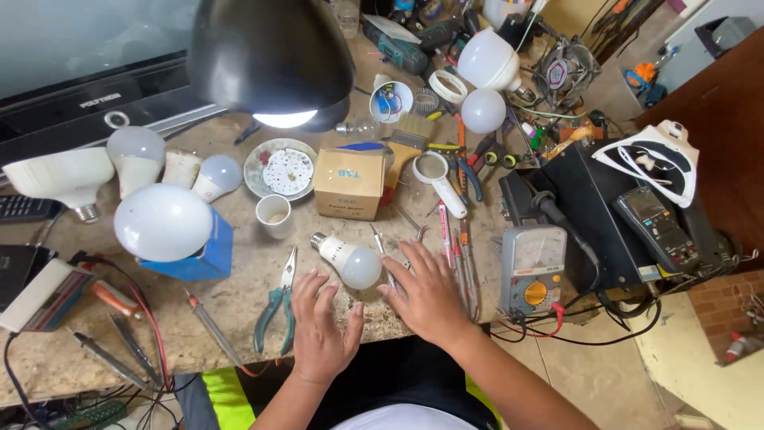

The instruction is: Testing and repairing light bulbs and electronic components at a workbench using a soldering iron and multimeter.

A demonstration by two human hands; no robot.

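Both our hands lie flat, fingers spread, gripping nothing: left hand (320, 325), right hand (424, 293). Between them rests the white bulb (348, 259), free to roll off the bench edge if nudged. Beyond it sits a tan cardboard box (348, 184) with blue lettering; left, a blue carton (196, 253).

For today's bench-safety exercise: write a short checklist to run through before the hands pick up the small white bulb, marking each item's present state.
1. Both hands free: the left hand and right hand lie flat, holding nothing. Ok.
2. Small white bulb with metal screw base in reach between the hands: ok.
3. Bulb glass intact: cannot tell.
4. Green-handled pliers clear of the left hand: ok.
5. Bench around the bulb uncluttered: thin probes lie by the right hand. Not ok.
6. Black desk lamp lit: ok.
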